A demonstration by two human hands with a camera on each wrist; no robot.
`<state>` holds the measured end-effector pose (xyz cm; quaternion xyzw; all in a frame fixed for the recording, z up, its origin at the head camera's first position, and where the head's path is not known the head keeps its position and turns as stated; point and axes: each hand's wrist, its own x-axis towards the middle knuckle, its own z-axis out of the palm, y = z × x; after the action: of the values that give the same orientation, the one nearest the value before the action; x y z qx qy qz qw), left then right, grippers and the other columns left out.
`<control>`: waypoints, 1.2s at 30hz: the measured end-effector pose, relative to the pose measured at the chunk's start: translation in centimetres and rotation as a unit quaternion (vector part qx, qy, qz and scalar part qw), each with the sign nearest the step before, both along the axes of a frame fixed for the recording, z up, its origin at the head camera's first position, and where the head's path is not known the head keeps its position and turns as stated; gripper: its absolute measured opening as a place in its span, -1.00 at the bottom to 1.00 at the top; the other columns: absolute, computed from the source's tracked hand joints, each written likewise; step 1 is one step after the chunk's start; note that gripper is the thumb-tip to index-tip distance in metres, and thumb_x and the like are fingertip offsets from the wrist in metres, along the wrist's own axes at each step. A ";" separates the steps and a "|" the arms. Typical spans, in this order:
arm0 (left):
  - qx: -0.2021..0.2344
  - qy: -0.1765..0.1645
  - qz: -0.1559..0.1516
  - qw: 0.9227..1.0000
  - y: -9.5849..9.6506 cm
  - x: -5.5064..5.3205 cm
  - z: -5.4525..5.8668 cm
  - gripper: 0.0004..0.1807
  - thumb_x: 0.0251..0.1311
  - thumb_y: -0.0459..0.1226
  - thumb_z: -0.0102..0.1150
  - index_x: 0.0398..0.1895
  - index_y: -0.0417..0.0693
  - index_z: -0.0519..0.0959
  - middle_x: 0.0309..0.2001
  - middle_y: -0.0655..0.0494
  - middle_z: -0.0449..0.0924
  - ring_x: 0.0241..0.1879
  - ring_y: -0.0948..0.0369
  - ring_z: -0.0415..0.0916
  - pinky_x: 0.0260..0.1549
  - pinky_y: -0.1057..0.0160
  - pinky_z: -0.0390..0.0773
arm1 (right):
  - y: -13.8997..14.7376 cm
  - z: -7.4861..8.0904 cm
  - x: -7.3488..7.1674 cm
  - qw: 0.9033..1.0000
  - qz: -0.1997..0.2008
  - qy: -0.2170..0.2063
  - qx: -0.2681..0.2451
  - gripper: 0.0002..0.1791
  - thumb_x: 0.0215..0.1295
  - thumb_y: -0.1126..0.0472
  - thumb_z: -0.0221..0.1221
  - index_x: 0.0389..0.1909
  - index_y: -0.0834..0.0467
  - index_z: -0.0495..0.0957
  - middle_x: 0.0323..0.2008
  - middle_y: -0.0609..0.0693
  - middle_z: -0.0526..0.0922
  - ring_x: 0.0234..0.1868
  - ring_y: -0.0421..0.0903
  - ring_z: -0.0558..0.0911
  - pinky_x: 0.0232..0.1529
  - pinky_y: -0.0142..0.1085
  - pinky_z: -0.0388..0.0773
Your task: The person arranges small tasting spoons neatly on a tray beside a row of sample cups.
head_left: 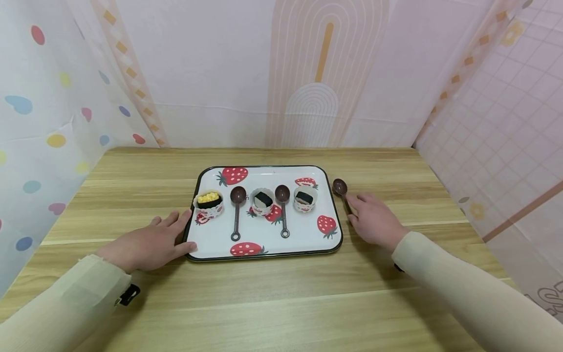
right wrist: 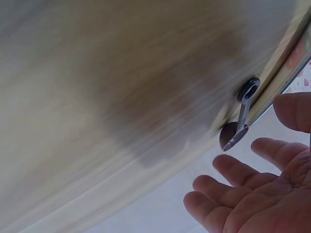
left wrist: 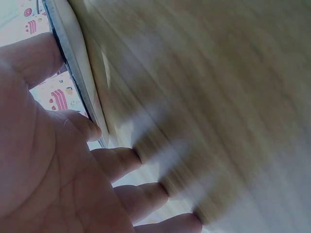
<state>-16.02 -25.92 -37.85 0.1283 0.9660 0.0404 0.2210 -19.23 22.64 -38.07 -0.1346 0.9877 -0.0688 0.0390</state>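
A white strawberry-print tray (head_left: 299, 244) with a dark rim lies on the table. My left hand (head_left: 149, 244) is at its left edge, thumb over the rim and fingers spread. Beside the tray's right edge lies a brown measuring spoon (head_left: 340, 187), bowl pointing away from me. Over its handle is my right hand (head_left: 374, 217). In the right wrist view the fingers of the right hand (right wrist: 252, 189) are loosely extended, and the spoon (right wrist: 243, 114) with its ring-ended handle lies apart from them.
On the tray stand paper cups with sushi pieces: a yellow-topped one (head_left: 209, 203) at left, others in the middle (head_left: 262, 201) and at right (head_left: 305, 198). Two more brown spoons, one left (head_left: 238, 195) and one right (head_left: 282, 194), lie between them. A patterned cloth (head_left: 220, 73) hangs behind the table.
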 end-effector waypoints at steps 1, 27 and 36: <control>0.000 0.000 0.000 1.000 0.0 0.0 0.0 0.16 0.42 0.42 -0.08 0.70 -0.26 -0.08 0.58 -0.60 -0.03 0.43 -0.70 0.01 0.22 -0.59 0.32 | 0.1 0.0 0.0 1.000 0.001 0.002 0.000 -0.33 0.55 0.16 0.14 0.59 0.24 0.27 0.38 0.44 0.49 0.42 0.36 0.48 0.46 0.17 0.41; 0.005 0.008 -0.002 1.000 0.0 0.1 -0.1 0.15 0.43 0.41 -0.09 0.70 -0.28 -0.08 0.59 -0.59 -0.04 0.45 -0.68 0.01 0.22 -0.58 0.34 | 0.3 -0.1 -0.3 1.000 0.016 -0.023 0.007 -0.72 0.47 0.14 0.28 -0.48 0.11 0.56 -0.56 -0.01 0.52 -0.45 -0.05 0.50 -0.33 -0.15 0.48; 0.000 0.002 0.000 1.000 -0.1 0.0 -0.1 0.18 0.40 0.44 -0.08 0.70 -0.25 -0.09 0.59 -0.58 -0.04 0.45 -0.68 -0.01 0.20 -0.60 0.34 | 0.2 -0.3 -0.4 1.000 0.018 -0.024 0.002 -0.71 0.47 0.17 0.28 -0.49 0.13 0.54 -0.55 -0.01 0.52 -0.46 -0.07 0.49 -0.36 -0.18 0.47</control>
<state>-16.00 -26.01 -37.98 0.1281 0.9663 0.0404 0.2194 -19.59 22.80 -38.40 -0.1508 0.9841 -0.0693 0.0640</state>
